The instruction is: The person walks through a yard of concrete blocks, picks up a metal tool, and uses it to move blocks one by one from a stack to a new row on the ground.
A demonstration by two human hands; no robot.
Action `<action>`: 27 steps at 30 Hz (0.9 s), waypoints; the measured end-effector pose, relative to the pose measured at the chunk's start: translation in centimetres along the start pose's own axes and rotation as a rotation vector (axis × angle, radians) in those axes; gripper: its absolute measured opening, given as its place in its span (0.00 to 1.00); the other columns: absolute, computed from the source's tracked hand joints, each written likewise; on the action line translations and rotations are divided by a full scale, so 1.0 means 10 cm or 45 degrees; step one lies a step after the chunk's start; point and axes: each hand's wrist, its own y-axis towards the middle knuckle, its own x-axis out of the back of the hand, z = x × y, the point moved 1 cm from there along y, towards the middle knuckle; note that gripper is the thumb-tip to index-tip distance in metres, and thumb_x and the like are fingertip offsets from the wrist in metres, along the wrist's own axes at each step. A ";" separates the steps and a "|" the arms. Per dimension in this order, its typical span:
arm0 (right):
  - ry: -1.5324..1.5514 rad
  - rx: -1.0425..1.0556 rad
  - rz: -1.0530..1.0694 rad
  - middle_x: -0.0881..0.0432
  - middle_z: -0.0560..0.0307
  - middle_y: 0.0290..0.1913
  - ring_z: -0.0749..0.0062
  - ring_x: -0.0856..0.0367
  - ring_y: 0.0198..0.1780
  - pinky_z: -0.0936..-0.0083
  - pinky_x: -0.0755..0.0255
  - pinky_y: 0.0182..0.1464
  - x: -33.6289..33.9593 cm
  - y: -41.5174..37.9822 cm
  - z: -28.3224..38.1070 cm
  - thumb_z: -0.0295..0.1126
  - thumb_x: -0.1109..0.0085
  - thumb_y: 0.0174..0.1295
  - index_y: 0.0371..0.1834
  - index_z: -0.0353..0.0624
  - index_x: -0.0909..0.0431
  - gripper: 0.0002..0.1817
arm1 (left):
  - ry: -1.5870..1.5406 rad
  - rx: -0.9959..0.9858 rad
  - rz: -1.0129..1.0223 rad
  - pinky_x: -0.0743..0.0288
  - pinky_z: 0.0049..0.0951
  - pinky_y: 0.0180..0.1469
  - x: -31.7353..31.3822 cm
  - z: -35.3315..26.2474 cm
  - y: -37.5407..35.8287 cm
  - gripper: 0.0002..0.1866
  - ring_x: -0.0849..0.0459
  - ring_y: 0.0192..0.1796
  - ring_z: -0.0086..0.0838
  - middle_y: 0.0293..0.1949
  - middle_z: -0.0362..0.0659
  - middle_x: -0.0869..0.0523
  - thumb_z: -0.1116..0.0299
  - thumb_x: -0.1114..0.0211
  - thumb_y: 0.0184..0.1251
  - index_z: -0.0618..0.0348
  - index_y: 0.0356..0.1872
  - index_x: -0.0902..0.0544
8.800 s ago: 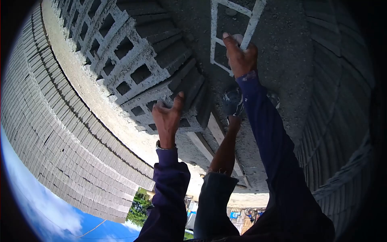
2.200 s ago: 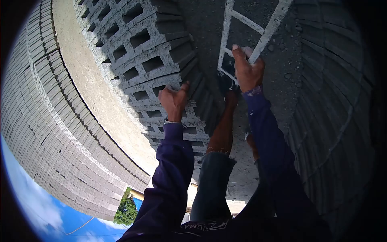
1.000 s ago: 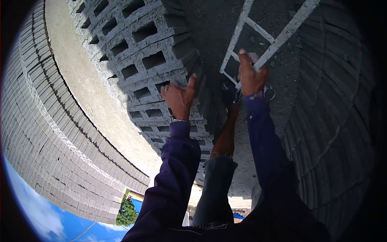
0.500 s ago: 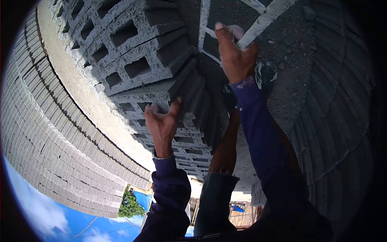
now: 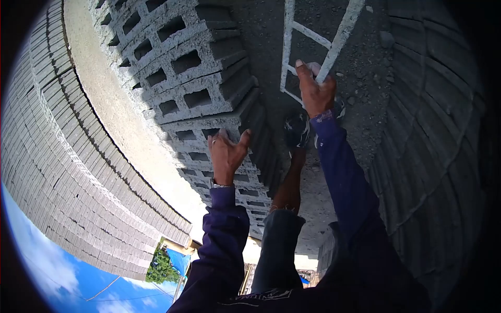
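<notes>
My left hand [image 5: 227, 159] lies against the near edge of a stacked hollow concrete block [image 5: 229, 125], its thumb spread away from its bent fingers. The fingertips are beside a hollow and partly hidden. To the right, my right hand [image 5: 317, 94] is closed around one rail of a whitish, worn frame [image 5: 339, 41] with crossbars. This frame stretches from my fist up past the top of the view. The stack of gray blocks [image 5: 195, 60] shows rows of rectangular holes.
Long stacks of thin gray blocks curve along the left [image 5: 78, 156] and the right [image 5: 428, 141]. Gravelly ground [image 5: 360, 78] runs between the stacks. My shoe [image 5: 296, 130] is beneath the frame, close to the blocks. A blue tarp [image 5: 179, 261] and a tree [image 5: 159, 267] show at the bottom left.
The view has shifted, so the blocks and both hands appear farther right. The frame has turned more upright in view, still in my right hand. More of my shoe shows.
</notes>
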 end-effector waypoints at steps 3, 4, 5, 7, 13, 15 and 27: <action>-0.057 0.023 0.003 0.22 0.57 0.21 0.75 0.25 0.27 0.69 0.33 0.31 0.24 0.08 0.31 0.45 0.38 0.65 0.30 0.33 0.20 0.21 | -0.417 0.168 -0.203 0.37 0.47 0.69 0.46 -0.23 -0.18 0.36 0.21 0.59 0.52 0.50 0.63 0.17 0.45 0.31 0.57 0.73 0.52 0.20; -0.076 0.028 -0.008 0.22 0.57 0.21 0.74 0.25 0.27 0.69 0.33 0.31 0.27 0.08 0.38 0.45 0.38 0.65 0.30 0.33 0.19 0.21 | -0.397 0.079 -0.399 0.34 0.45 0.67 0.56 -0.30 -0.18 0.33 0.20 0.57 0.50 0.49 0.61 0.16 0.47 0.30 0.56 0.69 0.52 0.18; -0.075 0.031 0.000 0.22 0.57 0.21 0.74 0.25 0.27 0.69 0.33 0.31 0.28 0.06 0.45 0.45 0.38 0.65 0.30 0.33 0.19 0.21 | -0.399 0.084 -0.405 0.34 0.45 0.67 0.60 -0.34 -0.14 0.33 0.20 0.57 0.50 0.49 0.61 0.16 0.47 0.30 0.56 0.69 0.52 0.18; 0.034 -0.030 -0.060 0.21 0.56 0.22 0.73 0.24 0.27 0.68 0.32 0.32 0.29 0.08 0.54 0.45 0.38 0.64 0.30 0.32 0.19 0.22 | -0.086 -0.144 -0.696 0.34 0.43 0.66 0.60 -0.45 0.16 0.34 0.19 0.55 0.50 0.47 0.60 0.14 0.45 0.30 0.56 0.69 0.51 0.17; -0.015 0.019 -0.071 0.19 0.52 0.24 0.69 0.22 0.28 0.66 0.30 0.34 0.06 0.28 0.54 0.47 0.37 0.63 0.31 0.30 0.20 0.24 | 0.000 0.103 -0.390 0.25 0.45 0.49 0.34 -0.49 0.87 0.40 0.15 0.42 0.55 0.34 0.64 0.15 0.39 0.28 0.49 0.80 0.35 0.18; 0.059 -0.008 -0.064 0.19 0.52 0.24 0.68 0.21 0.29 0.66 0.30 0.35 -0.11 0.43 0.46 0.46 0.37 0.63 0.32 0.29 0.20 0.24 | -0.167 0.110 -0.322 0.25 0.45 0.45 0.38 -0.46 0.90 0.38 0.15 0.36 0.54 0.32 0.64 0.14 0.42 0.29 0.50 0.82 0.34 0.18; 0.161 0.113 0.025 0.25 0.58 0.16 0.75 0.26 0.22 0.70 0.34 0.27 -0.81 0.72 0.37 0.43 0.37 0.65 0.25 0.34 0.22 0.21 | -0.740 0.218 -0.201 0.32 0.26 0.28 0.57 -0.30 0.65 0.21 0.25 0.24 0.23 0.24 0.44 0.16 0.60 0.23 0.52 0.73 0.28 0.18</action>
